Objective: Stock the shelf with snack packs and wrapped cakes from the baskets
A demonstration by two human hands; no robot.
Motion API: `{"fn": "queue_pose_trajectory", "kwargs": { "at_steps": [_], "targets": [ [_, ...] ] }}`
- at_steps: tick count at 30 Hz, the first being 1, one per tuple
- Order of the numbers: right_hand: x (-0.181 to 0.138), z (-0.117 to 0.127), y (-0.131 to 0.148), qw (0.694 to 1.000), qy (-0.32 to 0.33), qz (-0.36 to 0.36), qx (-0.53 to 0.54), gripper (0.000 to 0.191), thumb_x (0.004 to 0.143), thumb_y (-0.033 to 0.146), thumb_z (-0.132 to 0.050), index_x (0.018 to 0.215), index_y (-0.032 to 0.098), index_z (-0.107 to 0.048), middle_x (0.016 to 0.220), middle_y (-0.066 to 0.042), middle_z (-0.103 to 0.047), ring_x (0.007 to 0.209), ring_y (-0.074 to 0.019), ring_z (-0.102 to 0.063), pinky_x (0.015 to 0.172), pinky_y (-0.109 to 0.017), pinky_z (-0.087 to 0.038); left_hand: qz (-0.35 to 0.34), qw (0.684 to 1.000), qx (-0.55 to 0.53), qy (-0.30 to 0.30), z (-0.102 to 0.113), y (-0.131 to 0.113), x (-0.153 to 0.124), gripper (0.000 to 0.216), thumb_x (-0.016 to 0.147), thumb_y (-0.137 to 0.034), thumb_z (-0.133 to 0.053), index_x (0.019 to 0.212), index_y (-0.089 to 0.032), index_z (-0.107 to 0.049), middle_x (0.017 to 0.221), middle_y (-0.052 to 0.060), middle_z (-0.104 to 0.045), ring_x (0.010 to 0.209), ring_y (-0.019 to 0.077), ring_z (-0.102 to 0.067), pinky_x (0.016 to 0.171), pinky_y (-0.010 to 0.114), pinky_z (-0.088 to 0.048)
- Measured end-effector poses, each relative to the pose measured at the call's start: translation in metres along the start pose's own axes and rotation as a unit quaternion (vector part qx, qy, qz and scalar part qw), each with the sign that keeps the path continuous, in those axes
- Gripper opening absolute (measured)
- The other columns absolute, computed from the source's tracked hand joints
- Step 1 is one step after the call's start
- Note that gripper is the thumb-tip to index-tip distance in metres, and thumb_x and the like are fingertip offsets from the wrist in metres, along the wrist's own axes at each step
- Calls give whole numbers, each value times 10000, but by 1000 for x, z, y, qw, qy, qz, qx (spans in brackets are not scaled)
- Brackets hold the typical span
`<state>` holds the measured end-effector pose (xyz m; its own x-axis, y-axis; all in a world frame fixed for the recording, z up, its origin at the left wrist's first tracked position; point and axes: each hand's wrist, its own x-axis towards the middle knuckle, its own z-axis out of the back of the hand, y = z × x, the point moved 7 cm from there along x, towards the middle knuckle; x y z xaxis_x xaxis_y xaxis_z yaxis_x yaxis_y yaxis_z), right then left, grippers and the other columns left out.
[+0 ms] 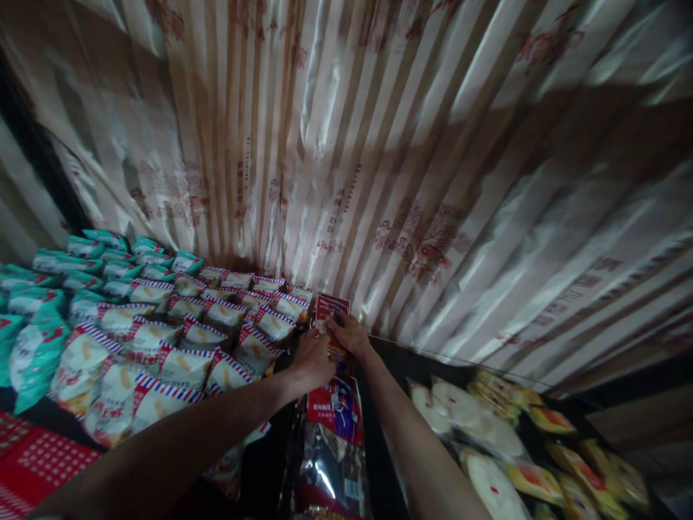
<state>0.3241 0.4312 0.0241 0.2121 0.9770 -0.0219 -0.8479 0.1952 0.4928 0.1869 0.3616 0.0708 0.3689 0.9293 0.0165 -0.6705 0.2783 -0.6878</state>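
Observation:
Both arms reach forward to a row of red and purple snack bags at the back of the dark table. My left hand [314, 361] is closed at the near side of a red snack bag [330, 305] standing by the curtain. My right hand [348, 334] has its fingers bent over the same bag's right side, and the bag's lower part is hidden by both hands. Nearer to me lies another red and purple snack bag [336, 412] with a clear, shiny lower part, between my forearms and touched by neither hand.
Rows of white bags with red and blue striped edges [178, 365] stand on the left. Teal bags [37, 354] are beyond them, near a red checked cloth [43, 455]. To the right lie round white packets [460, 404] and yellow packets [585, 469]. A printed, pleated curtain [346, 144] hangs behind.

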Motion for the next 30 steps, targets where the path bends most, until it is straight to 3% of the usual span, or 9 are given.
{"fn": "queue_pose_trajectory", "kwargs": {
  "at_steps": [3, 7, 16, 21, 26, 30],
  "targets": [
    [0, 0, 0, 1000, 4, 2, 4, 630, 810, 561, -433, 1259, 124, -504, 1276, -161, -517, 1146, -250, -515, 961, -344, -368, 3, 1000, -13, -2, 2, -1, 1, 352, 711, -136, -520, 1051, -117, -610, 1255, 145, -520, 1227, 296, -399, 1040, 371, -306],
    [1, -2, 2, 999, 10, 23, 21, 580, 818, 542, -442, 1221, 137, -541, 1240, -123, -561, 1146, -221, -521, 971, -321, -373, 10, 1000, -2, 9, 1, -1, 2, 392, 714, -130, -516, 1100, -119, -579, 1258, 132, -523, 1237, 263, -400, 1057, 342, -287],
    [-15, 18, -5, 997, -59, 25, 42, 517, 837, 504, -417, 1208, 177, -565, 1180, -106, -603, 1155, -231, -516, 984, -350, -385, -22, 997, 77, 15, 4, -3, 0, 337, 763, -197, -482, 1077, -134, -589, 1288, 119, -508, 1259, 241, -390, 1077, 341, -279],
    [-39, 23, -7, 994, -80, 67, 32, 467, 832, 415, -444, 1197, 153, -572, 1247, -114, -566, 1237, -232, -445, 1016, -353, -366, -46, 993, 100, 51, -2, -13, -12, 453, 760, -178, -441, 1205, -121, -512, 1383, 114, -423, 1348, 231, -248, 1119, 392, -198],
    [-54, 26, 9, 981, -105, 161, 0, 426, 820, 320, -454, 1165, 112, -592, 1229, -134, -581, 1281, -245, -388, 1093, -418, -255, -34, 987, 148, 61, -10, -14, -19, 485, 743, -189, -477, 1223, -119, -496, 1418, 120, -372, 1366, 268, -191, 1095, 446, -242],
    [-61, 34, 16, 977, -128, 167, 18, 405, 810, 296, -452, 1105, 81, -626, 1218, -167, -579, 1221, -246, -462, 1057, -395, -331, -37, 987, 150, 35, -5, -17, -21, 516, 743, -165, -472, 1251, -74, -466, 1402, 156, -386, 1353, 277, -226, 1101, 426, -244]
  ]
}}
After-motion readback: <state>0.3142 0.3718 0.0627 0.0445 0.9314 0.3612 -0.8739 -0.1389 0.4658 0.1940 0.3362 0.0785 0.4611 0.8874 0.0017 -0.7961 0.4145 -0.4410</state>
